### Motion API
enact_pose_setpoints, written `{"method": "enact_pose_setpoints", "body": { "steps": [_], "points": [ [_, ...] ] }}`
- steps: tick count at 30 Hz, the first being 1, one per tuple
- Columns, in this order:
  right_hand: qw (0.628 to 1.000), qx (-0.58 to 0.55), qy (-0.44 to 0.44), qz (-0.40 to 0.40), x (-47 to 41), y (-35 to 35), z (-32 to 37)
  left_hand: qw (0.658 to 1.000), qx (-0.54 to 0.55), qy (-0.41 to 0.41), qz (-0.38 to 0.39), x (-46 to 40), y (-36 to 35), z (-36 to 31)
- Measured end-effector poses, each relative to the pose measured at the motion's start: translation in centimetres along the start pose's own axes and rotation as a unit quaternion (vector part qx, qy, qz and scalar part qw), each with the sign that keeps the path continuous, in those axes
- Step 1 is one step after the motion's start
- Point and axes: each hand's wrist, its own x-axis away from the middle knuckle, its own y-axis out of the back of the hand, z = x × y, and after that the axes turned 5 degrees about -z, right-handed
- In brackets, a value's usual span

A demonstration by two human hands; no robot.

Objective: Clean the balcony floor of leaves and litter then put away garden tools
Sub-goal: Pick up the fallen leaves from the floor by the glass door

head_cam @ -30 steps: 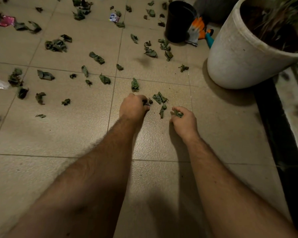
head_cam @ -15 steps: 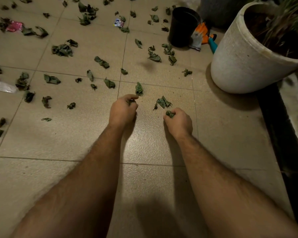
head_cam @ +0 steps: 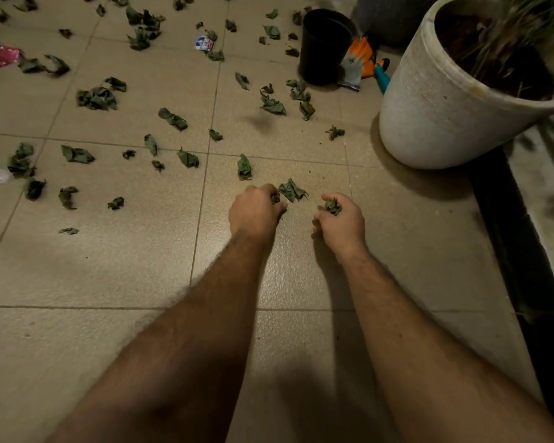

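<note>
Left hand [head_cam: 257, 210]: fingers curled around crumpled leaves, low over the floor [head_cam: 109, 282].
Right hand [head_cam: 342, 219]: gripped a leaf wad [head_cam: 331, 206].
Loose leaf [head_cam: 291, 190]: lay between both hands.
Other leaves [head_cam: 97, 98]: scattered farther out.

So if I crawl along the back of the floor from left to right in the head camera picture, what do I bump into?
Pink wrapper → blue and white wrapper → black pot → orange and grey glove → teal-handled tool → big white planter.
</note>
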Motion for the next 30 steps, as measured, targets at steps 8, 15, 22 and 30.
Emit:
{"method": "enact_pose_setpoints", "body": {
  "steps": [8,15,22,30],
  "points": [
    [0.99,0.113,0.069,-0.056,-1.2,-1.4,1.9,0.986,0.155,0.051,-0.033,1.6,0.9,1.3],
    [0.963,0.234,0.132,-0.014,-2.6,-4.2,3.6,0.861,0.459,0.221,-0.013,3.0,2.5,4.1],
    [0.933,0.325,0.152,-0.016,0.0,-6.2,3.5,0.807,0.534,0.253,0.002,2.8,4.4,4.8],
    [0.991,-0.114,-0.037,0.059,1.8,-7.0,4.9,0.714,0.6,0.36,0.028,2.7,5.1,6.2]
  ]
}}
